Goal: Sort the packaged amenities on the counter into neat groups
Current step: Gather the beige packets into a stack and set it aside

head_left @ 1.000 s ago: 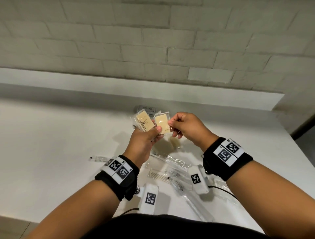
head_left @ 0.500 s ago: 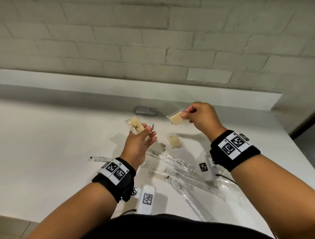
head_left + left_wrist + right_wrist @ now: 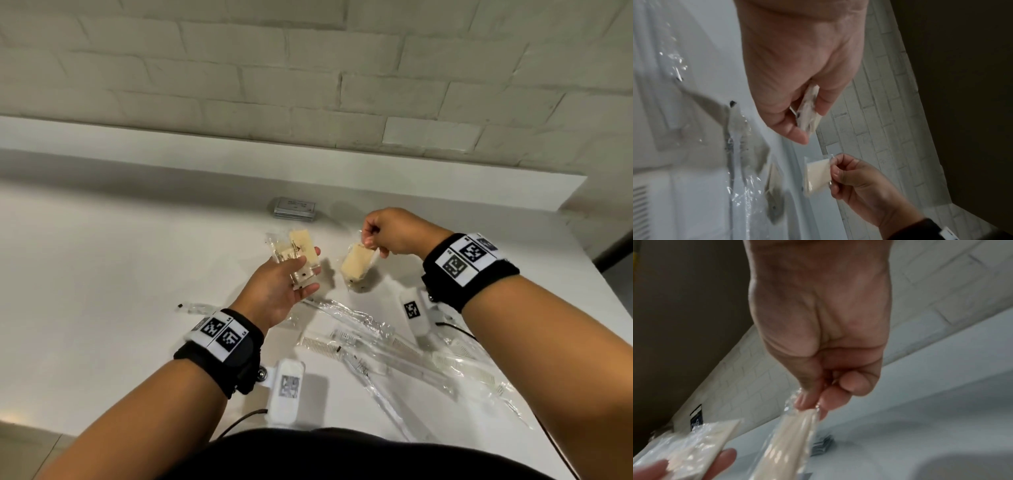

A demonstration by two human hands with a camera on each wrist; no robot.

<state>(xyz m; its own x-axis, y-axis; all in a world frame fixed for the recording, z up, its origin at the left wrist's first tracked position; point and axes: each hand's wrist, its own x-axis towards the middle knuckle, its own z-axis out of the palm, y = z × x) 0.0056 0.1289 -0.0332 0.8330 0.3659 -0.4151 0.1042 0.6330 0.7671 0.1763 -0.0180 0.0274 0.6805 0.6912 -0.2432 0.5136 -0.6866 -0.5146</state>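
Head view. The left hand [image 3: 274, 291], palm up above the white counter [image 3: 102, 274], holds a small stack of clear-wrapped beige packets [image 3: 298, 253], thumb laid across them and fingers curled beneath. At 3 o'clock from it, apart, the right hand [image 3: 394, 236] pinches the top seal of a single beige packet [image 3: 356, 267] between thumb and forefinger; the packet hangs down, its lower end at or just above the counter, contact not resolvable. At 12 o'clock from the hands, near the wall ledge, lies a flat grey packet stack [image 3: 295, 209]. At 6 o'clock from the hands lies a loose pile of long clear sleeves [image 3: 376, 346], one showing a comb [image 3: 318, 346]. A separate small clear sleeve [image 3: 193, 306] lies at 9 o'clock from the left wrist.

Left wrist view. The left hand [image 3: 797, 65] shows its thumb and fingers closed on the edge of the held packets [image 3: 807, 110]. At 5 o'clock, the right hand [image 3: 859, 178] pinches the single packet [image 3: 817, 175] by its clear margin. Clear sleeves [image 3: 740, 146] lie blurred on the counter [image 3: 705, 40] at 8 o'clock.

Right wrist view. The right hand [image 3: 818, 321] has its fingertips [image 3: 803, 400] pressed together on the wrapper of the hanging packet [image 3: 785, 443], the remaining fingers curled in. At 8 o'clock, fingers of the left hand [image 3: 719, 460] support the other packets [image 3: 694, 447]. The grey stack [image 3: 823, 446] lies on the counter [image 3: 941, 410] behind the hanging packet.
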